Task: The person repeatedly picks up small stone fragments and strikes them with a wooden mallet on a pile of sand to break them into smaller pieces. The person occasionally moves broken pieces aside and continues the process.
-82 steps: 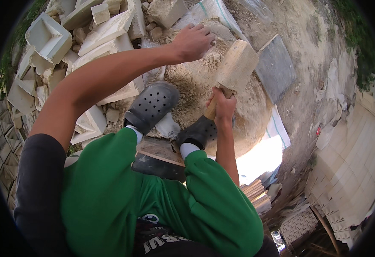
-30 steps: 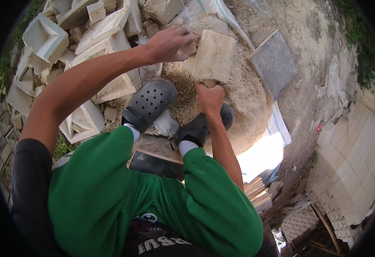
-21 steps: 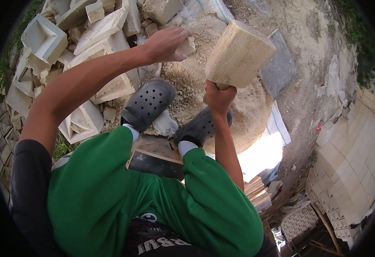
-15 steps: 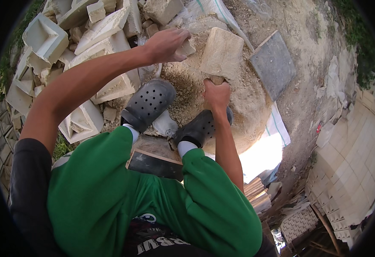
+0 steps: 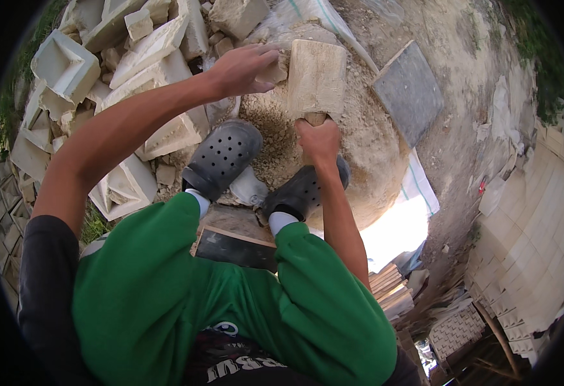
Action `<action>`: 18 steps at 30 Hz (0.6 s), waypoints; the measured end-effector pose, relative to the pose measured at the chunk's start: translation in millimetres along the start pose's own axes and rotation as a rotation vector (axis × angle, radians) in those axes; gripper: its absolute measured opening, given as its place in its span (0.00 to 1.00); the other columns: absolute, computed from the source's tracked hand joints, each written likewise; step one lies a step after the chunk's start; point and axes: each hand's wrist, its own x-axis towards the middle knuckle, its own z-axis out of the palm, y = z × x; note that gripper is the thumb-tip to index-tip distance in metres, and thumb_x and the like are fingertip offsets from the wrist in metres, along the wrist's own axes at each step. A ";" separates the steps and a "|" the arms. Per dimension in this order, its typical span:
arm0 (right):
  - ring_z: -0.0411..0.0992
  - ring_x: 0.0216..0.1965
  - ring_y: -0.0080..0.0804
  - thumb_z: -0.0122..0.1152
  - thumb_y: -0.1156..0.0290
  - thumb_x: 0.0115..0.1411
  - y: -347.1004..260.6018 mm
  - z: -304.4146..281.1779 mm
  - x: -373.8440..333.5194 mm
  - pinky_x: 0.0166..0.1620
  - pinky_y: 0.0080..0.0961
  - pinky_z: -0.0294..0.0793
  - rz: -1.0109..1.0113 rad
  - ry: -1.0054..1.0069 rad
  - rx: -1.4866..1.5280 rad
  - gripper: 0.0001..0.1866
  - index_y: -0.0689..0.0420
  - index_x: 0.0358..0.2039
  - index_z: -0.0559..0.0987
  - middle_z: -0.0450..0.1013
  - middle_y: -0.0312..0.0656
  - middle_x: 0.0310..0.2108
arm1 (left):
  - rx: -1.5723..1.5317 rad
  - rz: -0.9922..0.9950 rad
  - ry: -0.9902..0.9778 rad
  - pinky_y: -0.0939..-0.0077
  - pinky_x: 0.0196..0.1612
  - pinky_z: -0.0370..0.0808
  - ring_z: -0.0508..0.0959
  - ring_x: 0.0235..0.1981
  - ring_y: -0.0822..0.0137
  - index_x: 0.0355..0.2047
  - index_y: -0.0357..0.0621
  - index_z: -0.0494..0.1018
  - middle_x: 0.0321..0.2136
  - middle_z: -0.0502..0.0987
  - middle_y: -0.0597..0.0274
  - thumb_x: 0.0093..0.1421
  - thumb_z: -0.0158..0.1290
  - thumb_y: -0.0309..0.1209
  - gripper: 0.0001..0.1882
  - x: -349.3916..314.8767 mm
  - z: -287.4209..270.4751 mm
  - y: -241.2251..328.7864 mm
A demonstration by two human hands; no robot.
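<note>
Beyond white shirt lettering [image 5: 248, 368], the left grip [image 5: 242, 68] pinches a pale chunk [image 5: 277, 72], and the right grip [image 5: 320, 139] wraps a mallet handle [image 5: 315, 118].

Two hands [image 5: 319, 140], one mallet [image 5: 317, 77], two clogs [image 5: 223, 157]

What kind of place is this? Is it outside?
Yes, it looks like an outdoor work yard, maybe one for stone or plaster blocks. You can see a heap of broken pale blocks, crumbly rubble near a dusty mallet, and green grass.
</note>
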 end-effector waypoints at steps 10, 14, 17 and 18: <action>0.79 0.23 0.37 0.70 0.62 0.49 6.4 11.4 -12.8 0.33 0.34 0.77 -0.490 0.338 0.224 0.20 0.69 0.33 0.80 0.77 0.47 0.19 | -0.006 0.012 0.017 0.59 0.58 0.74 0.74 0.58 0.50 0.58 0.49 0.72 0.66 0.63 0.56 0.56 0.67 0.39 0.30 -17.1 -3.3 -6.7; 0.79 0.25 0.39 0.70 0.62 0.49 8.7 9.3 -1.8 0.34 0.36 0.76 -0.102 0.130 -0.077 0.22 0.71 0.36 0.80 0.77 0.48 0.21 | -0.014 0.008 -0.018 0.60 0.57 0.75 0.75 0.57 0.53 0.58 0.52 0.73 0.64 0.65 0.56 0.56 0.67 0.38 0.30 -12.7 -3.5 -8.0; 0.79 0.23 0.38 0.70 0.60 0.50 -1.0 -2.6 -4.0 0.33 0.36 0.76 -0.144 0.131 0.046 0.23 0.70 0.34 0.81 0.77 0.47 0.21 | 0.001 0.001 -0.024 0.61 0.54 0.77 0.77 0.54 0.55 0.59 0.53 0.73 0.63 0.66 0.58 0.55 0.67 0.38 0.30 -13.9 -4.5 -10.1; 0.78 0.23 0.38 0.70 0.59 0.50 -5.0 -2.8 -7.4 0.32 0.35 0.76 -0.233 0.199 0.164 0.22 0.69 0.32 0.81 0.77 0.47 0.21 | 0.004 -0.012 -0.032 0.62 0.53 0.77 0.78 0.52 0.55 0.59 0.53 0.73 0.63 0.66 0.58 0.55 0.67 0.39 0.30 -15.4 -5.0 -10.9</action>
